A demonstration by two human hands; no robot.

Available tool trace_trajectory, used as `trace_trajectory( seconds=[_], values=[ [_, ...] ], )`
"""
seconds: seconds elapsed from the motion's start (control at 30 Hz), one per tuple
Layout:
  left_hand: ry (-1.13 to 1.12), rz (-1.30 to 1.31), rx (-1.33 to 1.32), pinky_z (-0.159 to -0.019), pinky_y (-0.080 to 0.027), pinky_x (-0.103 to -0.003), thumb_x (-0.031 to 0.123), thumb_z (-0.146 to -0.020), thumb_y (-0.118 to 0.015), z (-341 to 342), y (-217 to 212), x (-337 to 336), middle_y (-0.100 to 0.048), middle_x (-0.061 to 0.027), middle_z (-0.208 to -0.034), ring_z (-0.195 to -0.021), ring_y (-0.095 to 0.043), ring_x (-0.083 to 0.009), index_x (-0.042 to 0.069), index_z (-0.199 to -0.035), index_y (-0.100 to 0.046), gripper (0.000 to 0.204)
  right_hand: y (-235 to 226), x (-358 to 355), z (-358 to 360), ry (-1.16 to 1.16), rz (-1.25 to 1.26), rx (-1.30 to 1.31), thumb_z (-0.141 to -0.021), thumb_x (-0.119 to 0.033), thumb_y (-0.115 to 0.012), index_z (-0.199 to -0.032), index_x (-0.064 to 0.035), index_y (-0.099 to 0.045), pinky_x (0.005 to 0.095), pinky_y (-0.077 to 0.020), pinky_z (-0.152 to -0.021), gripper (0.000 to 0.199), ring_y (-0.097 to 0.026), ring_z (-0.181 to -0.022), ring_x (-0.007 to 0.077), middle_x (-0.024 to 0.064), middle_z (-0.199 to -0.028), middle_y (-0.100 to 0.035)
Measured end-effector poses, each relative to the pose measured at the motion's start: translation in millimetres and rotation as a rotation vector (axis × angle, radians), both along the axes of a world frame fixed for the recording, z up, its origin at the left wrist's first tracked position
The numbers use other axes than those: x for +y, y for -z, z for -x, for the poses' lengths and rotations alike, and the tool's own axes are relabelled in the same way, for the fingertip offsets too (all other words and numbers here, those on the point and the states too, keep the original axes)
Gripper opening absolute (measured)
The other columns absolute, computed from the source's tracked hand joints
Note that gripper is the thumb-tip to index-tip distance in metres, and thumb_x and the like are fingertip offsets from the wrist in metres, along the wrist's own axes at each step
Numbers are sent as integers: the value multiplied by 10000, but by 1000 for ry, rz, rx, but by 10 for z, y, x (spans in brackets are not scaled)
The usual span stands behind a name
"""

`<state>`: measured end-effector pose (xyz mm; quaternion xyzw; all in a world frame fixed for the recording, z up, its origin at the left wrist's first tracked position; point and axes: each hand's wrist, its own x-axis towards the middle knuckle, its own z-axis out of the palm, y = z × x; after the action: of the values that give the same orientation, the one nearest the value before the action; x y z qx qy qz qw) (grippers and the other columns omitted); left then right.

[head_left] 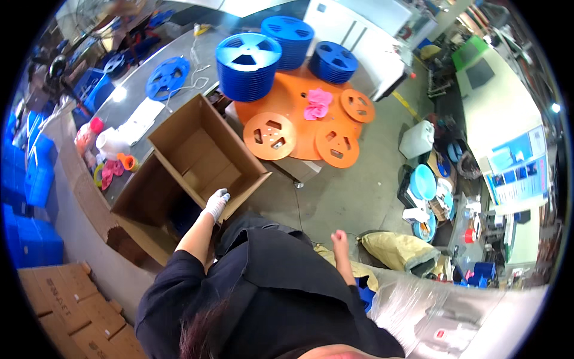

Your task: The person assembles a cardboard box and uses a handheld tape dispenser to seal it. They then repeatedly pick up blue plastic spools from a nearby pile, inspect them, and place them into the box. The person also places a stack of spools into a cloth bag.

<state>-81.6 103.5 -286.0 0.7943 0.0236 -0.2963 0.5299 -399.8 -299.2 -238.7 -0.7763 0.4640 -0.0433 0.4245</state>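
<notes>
The bare right hand (339,237) hangs loosely curled, holding nothing. At ten o'clock from it, the white-gloved left hand (216,203) grips the near flap of the open brown cardboard box (200,157). Beyond, at twelve o'clock, blue plastic reels (248,66) stand stacked beside flat orange reels (269,136).

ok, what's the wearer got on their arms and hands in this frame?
Left hand wears a light grey-white knit work glove; the forearm behind it is bare up to a short black sleeve. Right hand is bare, no glove, forearm bare too. No watch, bands or markings can be seen on either arm.
</notes>
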Motion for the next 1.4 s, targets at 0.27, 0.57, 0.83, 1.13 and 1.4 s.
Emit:
trace_trajectory(
  seconds=[0.27, 0.57, 0.83, 1.13, 1.4],
  values=[
    [-603, -71, 234, -1008, -385, -336, 265, -878, -535, 1247, 574, 832, -578, -177, -1248, -1182, -522, -290, -14, -1246, -536, 461, -343, -55, -3046, -722, -284, 35, -832, -228, -693, -1150, -25, -587, 302, -463, -886, 392, -586, -1008, 159, 88, -1076, -642],
    [-1067, -151, 602, -487, -368, -380, 186, -840, -480, 3067, 251, 30, -473, -64, -590, -513, -454, -203, 110, -694, -584, 195, -566, 433, -6566, -1152, 127, -479, -753, -324, -730, -1248, -2, -519, 385, -438, -961, 627, -571, -1068, 295, 183, -1143, -589],
    [-1144, -68, 659, -609, -432, -386, 210, -864, -497, 2632, -771, -1220, -529, -86, -772, -675, -509, -217, 90, -881, -553, 133, -767, 675, -8527, -1699, 497, 280, -618, -465, -791, -1176, 31, -585, 389, -448, -940, 774, -596, -1057, 342, 220, -1118, -629],
    [-1324, 25, 808, -711, -452, -393, 260, -889, -507, 2596, -1413, -2044, -539, -107, -967, -832, -513, -232, 106, -1111, -495, 270, 114, 682, -8840, -1647, 79, 558, -581, -337, -827, -1057, 28, -666, 364, -477, -867, 621, -633, -1016, 288, 183, -1094, -659],
    [-1489, 143, 846, -802, -469, -399, 305, -912, -516, 2711, -1513, -2070, -548, -125, -1139, -971, -517, -246, 121, -1316, -444, 449, 230, 395, -8205, -1663, 592, 279, -628, -292, -673, -833, 27, -668, 412, -506, -813, 380, -646, -915, 358, 266, -887, -650]
  ],
)
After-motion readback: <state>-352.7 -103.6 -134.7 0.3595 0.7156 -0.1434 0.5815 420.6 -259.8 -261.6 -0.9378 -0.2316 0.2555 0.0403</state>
